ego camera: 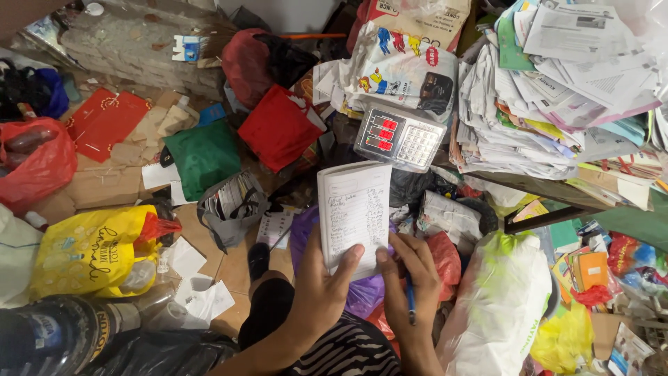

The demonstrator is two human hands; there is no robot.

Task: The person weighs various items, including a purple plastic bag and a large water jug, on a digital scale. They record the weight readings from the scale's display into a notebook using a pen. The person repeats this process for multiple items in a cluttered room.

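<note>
A great slumped heap of loose papers [557, 90] fills the upper right, stacked on a dark counter [543, 188] whose edge runs beneath it, sheets fanned out so that many overhang the rim. Below it a bulging white plastic sack [497, 306] stands on the floor beside the person's knee, and across on the left a yellow carrier bag [87, 247] and a red plastic bag [38, 163] sit among flattened cardboard, a green cloth bag [203, 154] and a red one [278, 129]. A grey electronic weighing scale display [399, 136] with red digits and a keypad is propped facing up at the reader, tilted so its numbers can be seen from where the notebook is held. That lined notebook [355, 212], its page filled with handwritten rows, is raised upright just below the scale; the left hand [321, 289] grips its lower edge, thumb pressed on the page to keep it flat and steady. The right hand [410, 278] is closed around a blue pen [410, 298], fingers touching the notebook's lower right corner, the tip pointing down and probably not on the paper
</note>
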